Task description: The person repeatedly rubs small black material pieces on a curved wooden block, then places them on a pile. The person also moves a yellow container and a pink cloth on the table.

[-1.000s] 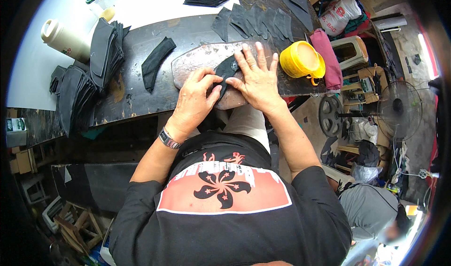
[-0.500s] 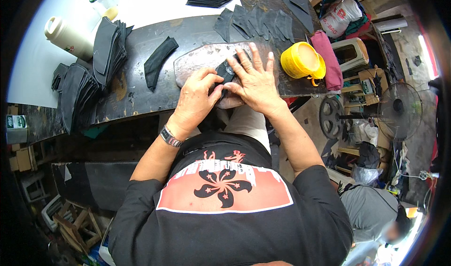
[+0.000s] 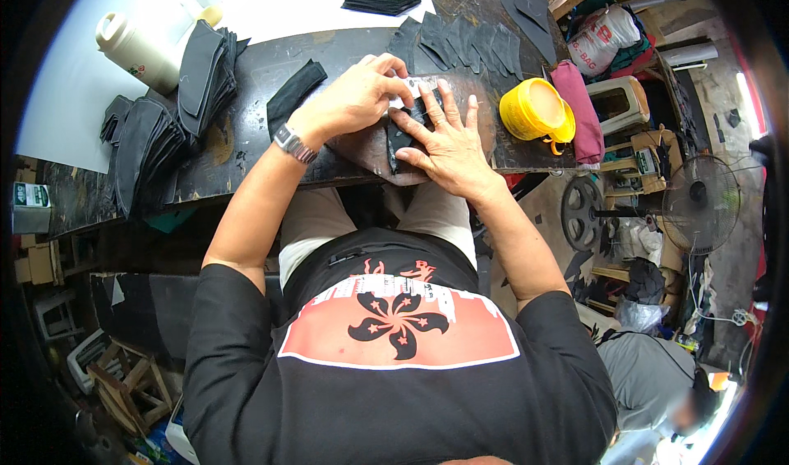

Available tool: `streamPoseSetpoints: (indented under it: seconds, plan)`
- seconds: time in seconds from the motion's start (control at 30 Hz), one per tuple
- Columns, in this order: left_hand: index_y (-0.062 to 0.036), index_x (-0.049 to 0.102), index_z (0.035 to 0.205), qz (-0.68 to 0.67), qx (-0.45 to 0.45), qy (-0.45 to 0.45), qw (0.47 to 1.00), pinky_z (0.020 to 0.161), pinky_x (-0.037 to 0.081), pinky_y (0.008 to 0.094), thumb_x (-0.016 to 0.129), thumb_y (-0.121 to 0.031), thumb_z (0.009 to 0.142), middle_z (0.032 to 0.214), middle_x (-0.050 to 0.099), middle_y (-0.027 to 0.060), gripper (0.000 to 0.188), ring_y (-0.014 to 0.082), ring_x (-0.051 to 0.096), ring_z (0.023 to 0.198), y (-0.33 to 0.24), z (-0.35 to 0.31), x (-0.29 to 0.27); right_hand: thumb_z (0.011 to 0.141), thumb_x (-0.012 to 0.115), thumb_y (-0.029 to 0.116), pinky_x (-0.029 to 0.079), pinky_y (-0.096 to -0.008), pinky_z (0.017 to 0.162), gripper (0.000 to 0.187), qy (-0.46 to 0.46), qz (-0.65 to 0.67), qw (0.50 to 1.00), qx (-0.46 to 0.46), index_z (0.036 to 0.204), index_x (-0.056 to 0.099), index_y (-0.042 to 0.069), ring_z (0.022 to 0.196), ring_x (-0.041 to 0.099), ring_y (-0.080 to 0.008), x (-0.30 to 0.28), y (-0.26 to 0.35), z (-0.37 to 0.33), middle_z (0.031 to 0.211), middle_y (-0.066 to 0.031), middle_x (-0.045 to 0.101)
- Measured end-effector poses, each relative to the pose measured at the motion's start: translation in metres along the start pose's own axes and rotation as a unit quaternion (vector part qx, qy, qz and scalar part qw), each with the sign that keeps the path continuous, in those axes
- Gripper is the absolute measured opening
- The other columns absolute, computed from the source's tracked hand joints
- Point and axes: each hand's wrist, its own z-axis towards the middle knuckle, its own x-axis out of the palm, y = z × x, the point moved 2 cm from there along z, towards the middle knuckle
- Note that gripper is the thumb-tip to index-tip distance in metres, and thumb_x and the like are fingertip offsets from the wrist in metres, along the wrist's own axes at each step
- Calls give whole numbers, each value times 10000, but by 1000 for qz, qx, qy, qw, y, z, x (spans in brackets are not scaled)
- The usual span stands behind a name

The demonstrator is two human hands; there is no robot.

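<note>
Our left hand (image 3: 357, 99) has moved from the near part of the black cut piece (image 3: 400, 141) to about its far end.

At the bench's (image 3: 246, 149) front edge, the piece lies on the wooden board (image 3: 362, 156), under our right hand (image 3: 450, 149), spread flat and gripping nothing; our left fingers are bent, whether pinching we cannot tell. We judge this to be positioning and pressing; the next move calls for steady pressure. Bare bench opens left of the curved strip (image 3: 288, 95); the yellow tub (image 3: 516, 116) crowds the right end, the overlapping row of cut pieces (image 3: 462, 42) the far side.
</note>
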Motion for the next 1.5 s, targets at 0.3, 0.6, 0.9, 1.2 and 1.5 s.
streamPoseSetpoints:
  seconds: [0.3, 0.6, 0.9, 1.2, 1.5]
  plan:
    - [-135, 776, 966, 34, -17, -4, 999, 1050, 441, 437, 622, -28, 804, 1234, 632, 89, 248, 316, 562, 1189, 12, -5, 7, 950, 443, 689, 1, -729, 1162, 625, -5, 8, 998, -61, 1510, 453, 411, 1566, 7, -364, 2, 5, -7, 1696, -119, 127]
    - [-153, 776, 983, 60, -6, -15, 998, 1014, 464, 438, 645, -123, 812, 1177, 653, 87, 218, 312, 597, 1131, 7, -8, 6, 934, 477, 692, 42, -750, 1151, 653, -16, 57, 993, -106, 1498, 481, 362, 1558, 55, -385, 5, 29, -39, 1682, -110, 177]
    - [-162, 787, 954, 78, -47, -19, 996, 992, 467, 419, 704, -202, 807, 1153, 656, 83, 174, 292, 607, 1126, -9, -9, 5, 1073, 278, 536, 96, -532, 1230, 628, -151, 342, 925, 73, 1346, 660, 120, 1537, 174, -367, -13, -3, -37, 1595, -143, 383]
    - [-160, 790, 951, 80, -73, -27, 994, 990, 464, 423, 729, -230, 804, 1136, 661, 62, 174, 285, 617, 1115, -13, -10, 7, 1008, 465, 560, -3, -677, 1178, 578, -50, 143, 988, -33, 1398, 601, 156, 1554, 125, -366, -3, 42, -55, 1628, -120, 339]
    - [-125, 768, 887, 121, -81, -25, 989, 944, 441, 422, 744, -268, 811, 1115, 646, 47, 164, 268, 588, 1106, -20, 1, 13, 1070, 398, 465, 129, -629, 1185, 516, -179, 209, 952, 139, 1377, 625, 117, 1503, 262, -369, -14, -18, -27, 1551, -151, 439]
